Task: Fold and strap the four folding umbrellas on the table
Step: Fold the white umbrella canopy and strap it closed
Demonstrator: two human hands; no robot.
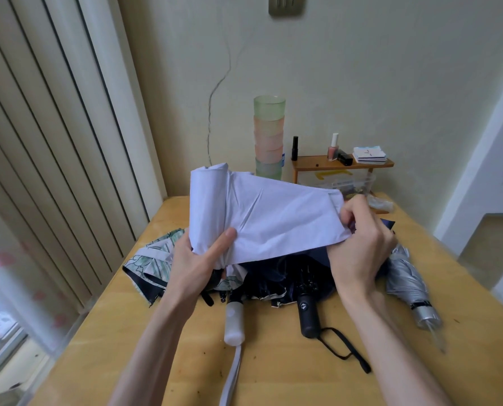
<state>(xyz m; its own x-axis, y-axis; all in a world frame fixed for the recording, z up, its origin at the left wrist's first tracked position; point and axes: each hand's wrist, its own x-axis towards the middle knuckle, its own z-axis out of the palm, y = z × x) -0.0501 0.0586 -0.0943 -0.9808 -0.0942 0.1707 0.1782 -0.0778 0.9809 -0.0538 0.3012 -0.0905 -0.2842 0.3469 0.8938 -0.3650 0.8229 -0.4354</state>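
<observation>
Above table (pixel 273 376): white umbrella (pixel 262 218) lifted clear, long axis pointing from table's near edge toward its far edge, loose flap spread rightward. On table beneath: navy umbrella (pixel 307 315), floral umbrella (pixel 153 259), silver umbrella (pixel 411 282). Gripped at gathered near end by left hand (pixel 197 265); flap edge pinched by right hand (pixel 361 238), probably best placed to wind flap round that axis.

No readable text, small pale emblem on black umbrella handle (pixel 308 317), booklet (pixel 369 155) print too blurred
</observation>
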